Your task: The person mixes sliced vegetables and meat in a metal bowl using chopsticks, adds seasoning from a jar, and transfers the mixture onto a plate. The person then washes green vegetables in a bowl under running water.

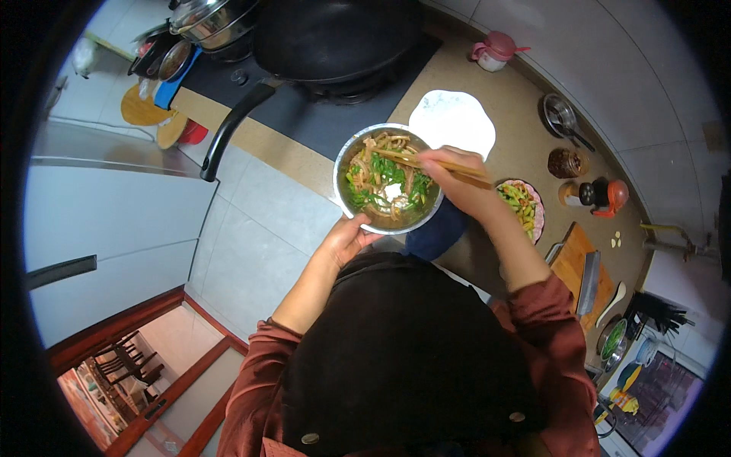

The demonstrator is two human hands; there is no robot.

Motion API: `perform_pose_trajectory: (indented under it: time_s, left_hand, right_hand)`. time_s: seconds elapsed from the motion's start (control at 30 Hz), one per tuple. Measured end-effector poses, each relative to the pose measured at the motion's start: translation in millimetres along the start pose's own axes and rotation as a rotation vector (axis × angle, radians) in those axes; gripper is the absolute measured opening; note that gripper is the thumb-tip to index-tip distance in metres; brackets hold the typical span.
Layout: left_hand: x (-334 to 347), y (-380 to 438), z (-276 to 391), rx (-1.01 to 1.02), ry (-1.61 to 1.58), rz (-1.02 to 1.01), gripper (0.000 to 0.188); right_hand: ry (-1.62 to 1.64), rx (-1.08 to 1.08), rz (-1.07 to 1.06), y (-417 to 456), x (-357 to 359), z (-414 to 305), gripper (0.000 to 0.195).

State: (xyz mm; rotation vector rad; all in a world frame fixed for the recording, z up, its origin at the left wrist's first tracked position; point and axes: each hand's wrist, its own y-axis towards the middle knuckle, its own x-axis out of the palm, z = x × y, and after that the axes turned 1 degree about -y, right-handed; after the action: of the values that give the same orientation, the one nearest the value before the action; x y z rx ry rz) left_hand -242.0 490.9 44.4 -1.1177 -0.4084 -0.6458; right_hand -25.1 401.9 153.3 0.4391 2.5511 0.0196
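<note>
My left hand (344,239) grips the near-left rim of a stainless steel bowl (421,216), thumb over the edge. Inside lie strips of what looks like meat (365,157), chopped green leaves (388,169) and a white substance (393,191) that I cannot identify. My right hand (458,177) holds a pair of wooden chopsticks (402,157), their tips among the food at the bowl's far side. Just beyond the bowl, on the counter, a white scalloped plate (454,123) is partly covered by the right hand.
A black wok (337,43) sits on the stove, its handle (234,131) jutting over the counter edge. To the right are a plate of cut vegetables (521,208), jars (567,163), and a cleaver (589,283) on a wooden cutting board (571,257). A pink-lidded container (494,51) stands by the wall.
</note>
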Motion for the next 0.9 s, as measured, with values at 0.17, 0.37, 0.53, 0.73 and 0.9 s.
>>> perform_pose_trajectory:
  time_s: [0.17, 0.37, 0.53, 0.73, 0.9]
  left_hand:
    - [-4.2, 4.1, -2.1, 0.005, -0.003, 0.009, 0.04]
    - [4.0, 3.1, -1.9, -0.016, -0.051, -0.017, 0.039]
    - [1.3, 1.5, -1.6, -0.004, -0.03, 0.014, 0.04]
    - [3.8, -10.2, 3.1, -0.017, 0.092, 0.052, 0.041]
    - [-12.4, -23.5, 4.6, 0.063, 0.184, 0.224, 0.017]
  right_hand:
    - [0.069, -0.105, -0.128, -21.3, 28.7, 20.2, 0.015]
    - [0.03, -0.06, -0.288, -55.6, 1.2, -7.7, 0.017]
    - [-0.051, 0.08, -0.142, -42.9, -1.8, -11.8, 0.016]
    - [0.249, 0.282, 0.185, -35.8, -41.2, -26.5, 0.019]
    - [0.058, 0.088, 0.209, -17.5, -13.8, -22.9, 0.016]
